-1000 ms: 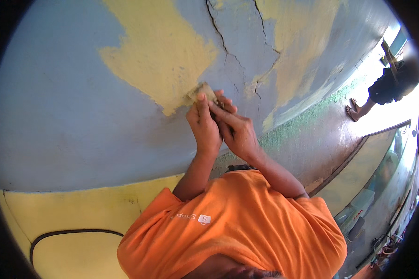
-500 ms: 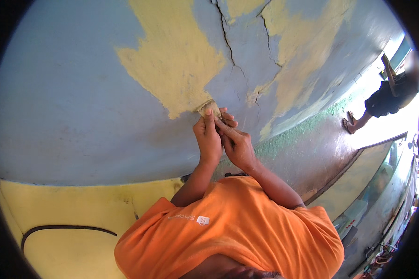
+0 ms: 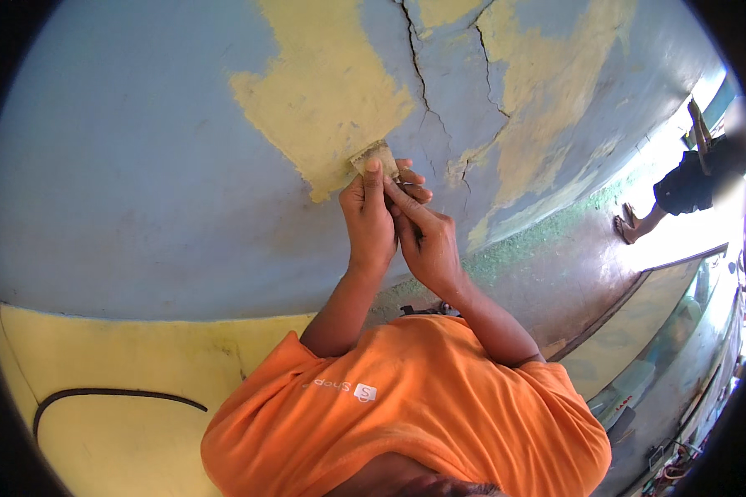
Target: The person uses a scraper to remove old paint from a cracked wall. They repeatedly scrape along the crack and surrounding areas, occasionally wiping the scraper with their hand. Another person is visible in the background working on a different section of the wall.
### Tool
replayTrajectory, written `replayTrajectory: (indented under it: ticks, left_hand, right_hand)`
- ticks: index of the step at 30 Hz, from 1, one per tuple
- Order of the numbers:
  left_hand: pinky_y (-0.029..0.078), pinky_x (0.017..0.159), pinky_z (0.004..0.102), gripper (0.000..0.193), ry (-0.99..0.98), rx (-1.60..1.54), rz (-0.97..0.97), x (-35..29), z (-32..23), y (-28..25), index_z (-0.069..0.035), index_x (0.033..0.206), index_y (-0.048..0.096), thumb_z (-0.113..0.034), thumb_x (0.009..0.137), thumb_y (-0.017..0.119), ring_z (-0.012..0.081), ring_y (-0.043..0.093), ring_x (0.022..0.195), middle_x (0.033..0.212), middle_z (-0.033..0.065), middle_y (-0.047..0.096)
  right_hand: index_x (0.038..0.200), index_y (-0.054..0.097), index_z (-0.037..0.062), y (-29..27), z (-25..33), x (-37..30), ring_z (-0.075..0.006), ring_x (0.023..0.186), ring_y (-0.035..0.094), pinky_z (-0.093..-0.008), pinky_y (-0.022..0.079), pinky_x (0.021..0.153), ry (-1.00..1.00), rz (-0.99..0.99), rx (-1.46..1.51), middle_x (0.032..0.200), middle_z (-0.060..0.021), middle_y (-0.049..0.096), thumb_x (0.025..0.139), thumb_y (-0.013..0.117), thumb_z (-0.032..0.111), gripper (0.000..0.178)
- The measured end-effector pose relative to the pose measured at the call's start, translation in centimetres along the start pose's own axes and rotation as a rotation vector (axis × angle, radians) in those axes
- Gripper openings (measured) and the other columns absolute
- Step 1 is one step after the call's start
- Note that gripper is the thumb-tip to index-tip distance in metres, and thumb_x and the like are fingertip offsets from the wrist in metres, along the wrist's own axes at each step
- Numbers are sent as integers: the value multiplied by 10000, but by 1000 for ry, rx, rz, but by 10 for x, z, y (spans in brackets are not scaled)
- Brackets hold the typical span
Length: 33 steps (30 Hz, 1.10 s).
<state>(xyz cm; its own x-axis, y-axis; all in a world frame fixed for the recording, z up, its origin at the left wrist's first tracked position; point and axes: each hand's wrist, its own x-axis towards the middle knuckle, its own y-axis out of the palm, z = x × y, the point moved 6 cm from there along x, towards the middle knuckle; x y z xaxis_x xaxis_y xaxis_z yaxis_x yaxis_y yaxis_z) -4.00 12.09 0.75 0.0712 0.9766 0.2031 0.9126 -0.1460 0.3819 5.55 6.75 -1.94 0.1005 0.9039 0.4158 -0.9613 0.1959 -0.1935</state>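
Pinching a flat tan piece (image 3: 382, 152), left grip (image 3: 366, 215) and right grip (image 3: 427, 232) both nearly closed

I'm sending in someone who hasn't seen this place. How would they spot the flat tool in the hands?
Start from the big blue-grey surface and its left yellow patch. At the patch's lower end, the left hand and right hand meet at the flat tool. It is the small, pale, squarish piece under the left thumb, straight-edged where the patch beside it is ragged.
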Motion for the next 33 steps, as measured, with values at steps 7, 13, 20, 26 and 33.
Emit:
replayTrajectory:
  ticks: [7, 13, 20, 26, 33]
  left_hand:
    - [601, 682, 359, 511, -129, 59, -80, -5, 4, 5, 84, 1094, 637, -398, 1113, 468, 227, 696, 713, 854, 140, 687]
    - [598, 686, 351, 509, -106, 20, -85, -4, 10, -2, 88, 1102, 642, -393, 1111, 477, 223, 694, 708, 860, 145, 693]
    - [606, 733, 371, 513, -175, 60, -48, -9, 16, -1, 86, 1138, 652, -399, 1108, 488, 237, 724, 770, 906, 162, 719]
    - [566, 785, 293, 442, 356, 542, -75, -10, -65, -39, 37, 1165, 730, -359, 1091, 546, 154, 721, 854, 985, 140, 776]
    - [460, 1110, 485, 336, 1659, 1142, -399, -29, -229, -106, -2, 1280, 687, -166, 1045, 512, 337, 707, 1171, 1134, 98, 784]
  right_hand:
    - [1457, 608, 136, -8, 17, 5, -252, 650, 643, -348, 529, 633, -153, -117, 47, 867, -221, 691, 956, 576, -58, 538]
    - [1452, 604, 148, -3, -1, 0, -385, 746, 699, -417, 553, 673, -12, -29, -11, 899, -242, 686, 964, 606, 6, 508]
    - [1453, 603, 135, 2, -5, -10, -357, 783, 711, -393, 557, 715, 67, -28, 12, 1054, -269, 705, 985, 598, 8, 486]
    - [1447, 611, 96, -29, 16, 35, -85, 654, 509, -288, 502, 624, -119, -166, -59, 1098, -172, 757, 1020, 617, 59, 429]
    - [1450, 586, 95, -75, 181, 119, -219, 600, 620, -373, 527, 603, -357, -244, -333, 962, -186, 694, 1077, 527, 155, 382]
